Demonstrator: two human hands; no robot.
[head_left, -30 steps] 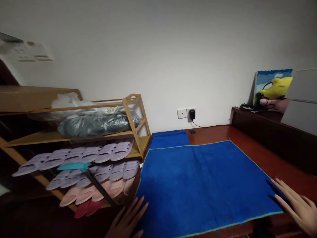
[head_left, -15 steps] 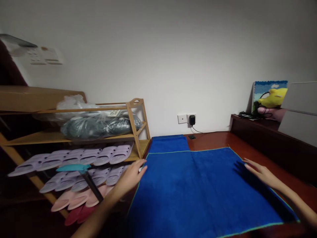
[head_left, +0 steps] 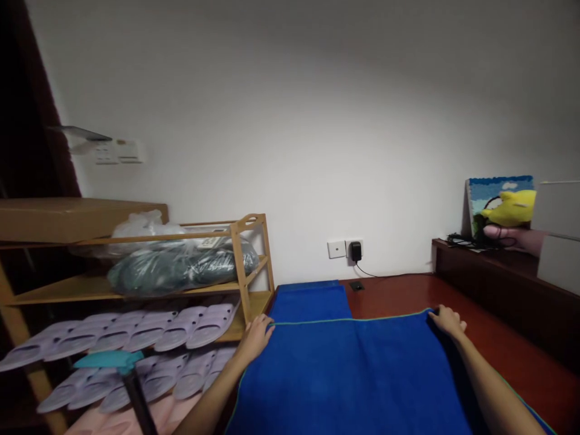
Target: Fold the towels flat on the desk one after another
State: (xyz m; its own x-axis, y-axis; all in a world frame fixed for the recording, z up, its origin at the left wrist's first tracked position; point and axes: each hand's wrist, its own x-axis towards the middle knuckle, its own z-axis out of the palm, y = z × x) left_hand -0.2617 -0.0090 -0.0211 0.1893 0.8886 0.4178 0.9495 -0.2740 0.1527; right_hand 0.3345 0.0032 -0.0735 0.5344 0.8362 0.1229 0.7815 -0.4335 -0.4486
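A blue towel point(head_left: 353, 374) with a green hem lies spread on the dark red wooden table point(head_left: 507, 356). My left hand point(head_left: 257, 337) is closed on the towel's far left corner. My right hand point(head_left: 447, 320) is closed on its far right corner. Both arms reach forward along the towel's sides. A second, smaller blue towel point(head_left: 310, 300) lies flat just beyond the first one, near the wall.
A wooden shoe rack point(head_left: 244, 266) at left holds rows of lilac slippers point(head_left: 136, 329) and plastic bags point(head_left: 176, 263). A wall socket with a black plug point(head_left: 356, 249) is behind the table. A raised dark ledge point(head_left: 502, 290) at right carries a yellow-and-blue picture point(head_left: 501, 202).
Both hands have slid from the towel's near corners up along its sides to the far corners and closed on them. The camera has tilted upward.
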